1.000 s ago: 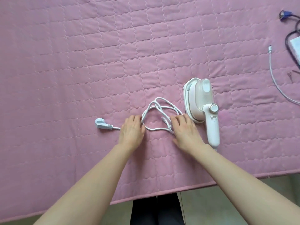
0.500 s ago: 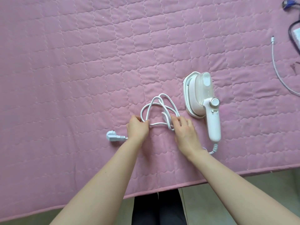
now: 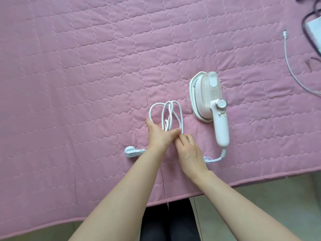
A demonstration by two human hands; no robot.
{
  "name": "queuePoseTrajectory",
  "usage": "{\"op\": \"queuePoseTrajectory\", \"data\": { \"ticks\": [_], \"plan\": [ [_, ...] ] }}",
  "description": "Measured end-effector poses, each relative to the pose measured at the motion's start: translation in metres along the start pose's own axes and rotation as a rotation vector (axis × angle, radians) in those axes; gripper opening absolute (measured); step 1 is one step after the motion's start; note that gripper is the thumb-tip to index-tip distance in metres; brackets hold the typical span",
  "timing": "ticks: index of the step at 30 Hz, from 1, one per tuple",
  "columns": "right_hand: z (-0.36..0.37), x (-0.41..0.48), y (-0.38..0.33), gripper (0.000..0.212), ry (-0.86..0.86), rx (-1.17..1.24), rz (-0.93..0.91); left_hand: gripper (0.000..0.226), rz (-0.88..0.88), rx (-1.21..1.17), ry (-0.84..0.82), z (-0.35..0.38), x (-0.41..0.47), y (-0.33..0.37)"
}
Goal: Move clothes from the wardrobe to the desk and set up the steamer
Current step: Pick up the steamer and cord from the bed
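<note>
A white handheld steamer lies on its side on the pink quilted cover of the desk, handle toward me. Its white cord is gathered in loops just left of it. My left hand pinches the near ends of the loops. My right hand meets it from the right, fingers closed on the same bundle. The plug lies flat on the cover to the left of my left wrist. The cord's other end runs out from under my right hand to the steamer's handle.
At the far right lie a thin white charging cable and a dark cable around a pale device at the frame edge. The cover's near edge runs diagonally, with floor and my dark trousers below it.
My hands have come together from either side of the cord and pushed its loops into a tighter, upright bundle. The plug end has been drawn closer to my left wrist.
</note>
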State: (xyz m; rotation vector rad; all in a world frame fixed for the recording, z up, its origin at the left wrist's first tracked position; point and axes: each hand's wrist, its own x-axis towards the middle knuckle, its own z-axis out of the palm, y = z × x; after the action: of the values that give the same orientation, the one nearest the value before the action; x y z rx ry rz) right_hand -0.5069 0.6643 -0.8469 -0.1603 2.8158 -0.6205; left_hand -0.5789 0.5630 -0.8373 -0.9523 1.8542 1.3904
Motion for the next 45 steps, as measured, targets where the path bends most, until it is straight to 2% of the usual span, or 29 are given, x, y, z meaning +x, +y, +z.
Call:
{"op": "queuePoseTrajectory", "data": {
  "ticks": [4,9,14,17,19,22,24,26,30,35,39,43,45],
  "plan": [
    [-0.001,-0.011,0.009,0.067,-0.07,0.019,-0.013,0.048,-0.004,0.054,0.187,0.001,0.003,0.0],
    [-0.008,-0.016,0.019,0.069,-0.069,0.02,0.014,0.008,-0.056,-0.148,0.154,-0.002,0.005,0.003],
    [-0.011,-0.012,0.023,0.075,-0.138,0.019,0.048,0.009,-0.098,-0.197,0.088,0.0,0.002,0.02],
    [-0.019,-0.009,0.021,0.07,-0.226,0.047,0.087,0.02,-0.12,-0.175,0.065,0.006,0.001,0.03],
    [-0.028,-0.008,0.02,0.065,-0.252,0.066,0.129,0.017,-0.112,-0.184,0.094,0.011,0.003,0.036],
    [-0.053,-0.005,0.016,0.052,-0.119,0.082,0.102,0.007,-0.118,-0.204,0.143,0.016,0.003,0.044],
    [-0.073,-0.004,0.017,0.042,0.037,0.103,0.087,0.017,-0.133,-0.206,0.157,0.019,0.006,0.049],
    [-0.094,-0.001,0.022,0.034,0.173,0.136,0.104,0.017,-0.141,-0.2,0.154,0.023,0.007,0.055],
    [-0.115,0.008,0.043,0.039,0.285,0.083,0.257,0.015,-0.138,-0.178,0.124,0.033,0.007,0.064],
    [-0.112,0.021,0.06,0.065,0.102,0.205,0.465,0.011,-0.114,-0.165,0.03,0.05,0.008,0.069],
    [-0.107,0.029,0.065,0.067,0.038,0.353,0.547,0.012,-0.105,-0.138,-0.093,0.059,0.009,0.07],
    [-0.108,0.032,0.065,0.058,-0.011,0.417,0.614,0.026,-0.08,-0.01,-0.132,0.071,0.011,0.068],
    [-0.109,0.033,0.066,0.056,-0.028,0.436,0.632,0.051,-0.047,0.064,-0.094,0.078,0.017,0.064]
  ]
}}
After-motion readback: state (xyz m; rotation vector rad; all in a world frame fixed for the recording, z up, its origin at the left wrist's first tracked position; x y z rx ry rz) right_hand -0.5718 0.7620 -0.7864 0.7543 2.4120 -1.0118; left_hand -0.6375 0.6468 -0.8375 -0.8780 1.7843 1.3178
